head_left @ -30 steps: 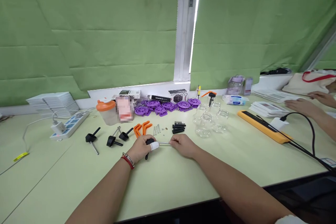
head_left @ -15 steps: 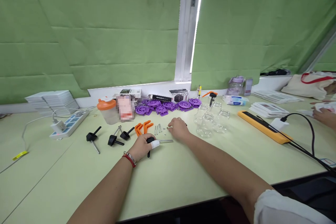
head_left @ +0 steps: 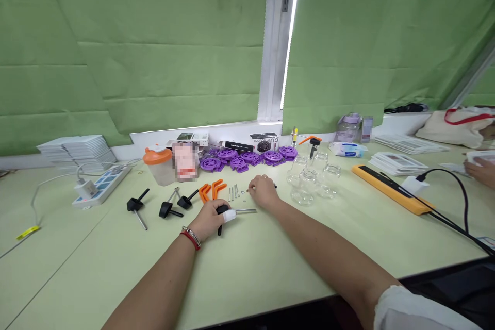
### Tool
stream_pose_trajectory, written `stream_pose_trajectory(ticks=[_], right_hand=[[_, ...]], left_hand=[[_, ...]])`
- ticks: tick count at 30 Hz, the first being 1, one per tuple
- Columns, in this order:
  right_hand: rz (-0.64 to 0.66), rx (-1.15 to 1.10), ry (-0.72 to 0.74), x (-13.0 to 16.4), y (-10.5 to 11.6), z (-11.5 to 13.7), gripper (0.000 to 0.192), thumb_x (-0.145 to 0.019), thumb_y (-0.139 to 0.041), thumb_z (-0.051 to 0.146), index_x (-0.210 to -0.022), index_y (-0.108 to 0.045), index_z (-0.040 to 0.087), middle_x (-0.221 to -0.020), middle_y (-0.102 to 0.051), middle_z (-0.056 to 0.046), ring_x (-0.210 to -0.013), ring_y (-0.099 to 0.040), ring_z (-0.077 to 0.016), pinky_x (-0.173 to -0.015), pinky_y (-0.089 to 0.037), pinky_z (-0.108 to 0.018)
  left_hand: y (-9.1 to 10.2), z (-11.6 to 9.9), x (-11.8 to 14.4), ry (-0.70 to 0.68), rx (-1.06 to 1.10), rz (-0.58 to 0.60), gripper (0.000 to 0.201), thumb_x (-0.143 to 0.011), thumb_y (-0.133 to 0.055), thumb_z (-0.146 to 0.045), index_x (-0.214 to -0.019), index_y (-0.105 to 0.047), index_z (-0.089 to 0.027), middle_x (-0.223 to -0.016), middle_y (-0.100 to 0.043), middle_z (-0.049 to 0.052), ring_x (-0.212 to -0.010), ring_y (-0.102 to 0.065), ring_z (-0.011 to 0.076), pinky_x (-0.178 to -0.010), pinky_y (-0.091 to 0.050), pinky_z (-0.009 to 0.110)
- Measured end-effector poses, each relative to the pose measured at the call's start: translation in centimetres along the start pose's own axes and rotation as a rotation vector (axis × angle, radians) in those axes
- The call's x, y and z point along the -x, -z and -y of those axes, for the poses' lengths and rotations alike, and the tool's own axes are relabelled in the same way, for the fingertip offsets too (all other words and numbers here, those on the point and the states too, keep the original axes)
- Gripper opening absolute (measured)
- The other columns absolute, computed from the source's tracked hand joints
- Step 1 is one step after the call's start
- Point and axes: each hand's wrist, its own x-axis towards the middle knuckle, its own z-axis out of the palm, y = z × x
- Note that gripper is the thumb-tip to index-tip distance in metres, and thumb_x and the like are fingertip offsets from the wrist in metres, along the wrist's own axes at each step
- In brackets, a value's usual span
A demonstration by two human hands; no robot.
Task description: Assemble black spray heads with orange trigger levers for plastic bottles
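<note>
Plainly, the left hand grips a black knob with a steel rod sticking out sideways, just in front of the orange brackets. The right hand pinches at tiny screws beside those brackets — whether it holds one I cannot tell. A fumbled screw could roll off among the glass jars — they stand close. The pale green table faces green blinds.

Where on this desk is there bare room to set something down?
Bare tabletop runs along the near edge, below both forearms. Another bare patch lies left, between the yellow tag and the black handle parts. It is crowded from the left hand and right hand back to the purple wheels, and around the glass jars.
</note>
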Motion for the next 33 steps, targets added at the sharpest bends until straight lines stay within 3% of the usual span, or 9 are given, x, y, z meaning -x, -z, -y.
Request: stream_pose_trajectory(ticks=[3, 7, 13, 20, 33], right_hand=[[-0.006, -0.371, -0.087, 1.5, 1.0, 0.0, 0.012, -0.074, -0.055, 0.020, -0.073, -0.066, 0.017, -0.080, -0.066, -0.005, -0.074, -0.055, -0.0152, -0.067, -0.040, -0.026], [0.115, -0.940, -0.433, 4.1, 1.4, -0.4, 0.001, -0.065, -0.057, 0.016, -0.065, -0.057, 0.015, -0.058, -0.058, 0.000, -0.046, -0.043, -0.0082, -0.045, -0.033, -0.022], [0.209, -1.332, -0.558, 6.2, 1.0, -1.6, 0.009, -0.059, -0.061, 0.012, -0.066, -0.056, 0.014, -0.057, -0.060, -0.001, -0.041, -0.040, -0.0050, -0.040, -0.028, -0.019], [0.296, -1.491, -0.575, 6.2, 1.9, -2.3, 0.012, -0.060, -0.064, 0.007, -0.068, -0.057, 0.013, -0.061, -0.063, -0.005, -0.046, -0.045, -0.0058, -0.042, -0.031, -0.018], [0.327, -1.463, -0.576, 6.4, 2.2, -2.2, 0.013, -0.067, -0.065, 0.006, -0.070, -0.055, 0.013, -0.064, -0.066, -0.005, -0.040, -0.039, -0.0033, -0.041, -0.029, -0.017]], left_hand=[[0.0, -0.1, 0.0, -0.009, 0.029, -0.004, 0.029, -0.069, -0.067, -0.042, -0.078, -0.062, -0.015, -0.074, -0.054, 0.003, -0.067, -0.047, 0.0132, -0.061, -0.037, 0.025], [0.1, -0.2, 0.0, -0.061, -0.005, -0.003, 0.028, -0.073, -0.062, -0.043, -0.080, -0.060, -0.016, -0.077, -0.055, 0.003, -0.070, -0.048, 0.0141, -0.065, -0.038, 0.027], [0.1, -0.3, 0.1, -0.119, -0.147, 0.036, 0.030, -0.079, -0.054, -0.046, -0.084, -0.057, -0.017, -0.075, -0.051, 0.003, -0.068, -0.045, 0.0143, -0.063, -0.037, 0.026], [-0.4, -0.5, 0.1, -0.142, -0.224, 0.060, 0.028, -0.082, -0.050, -0.044, -0.084, -0.055, -0.017, -0.072, -0.049, 0.001, -0.066, -0.042, 0.0140, -0.061, -0.036, 0.025], [-0.6, -0.8, 0.3, -0.134, -0.239, 0.049, 0.027, -0.083, -0.050, -0.044, -0.084, -0.054, -0.017, -0.071, -0.048, 0.002, -0.065, -0.043, 0.0143, -0.060, -0.036, 0.026]])
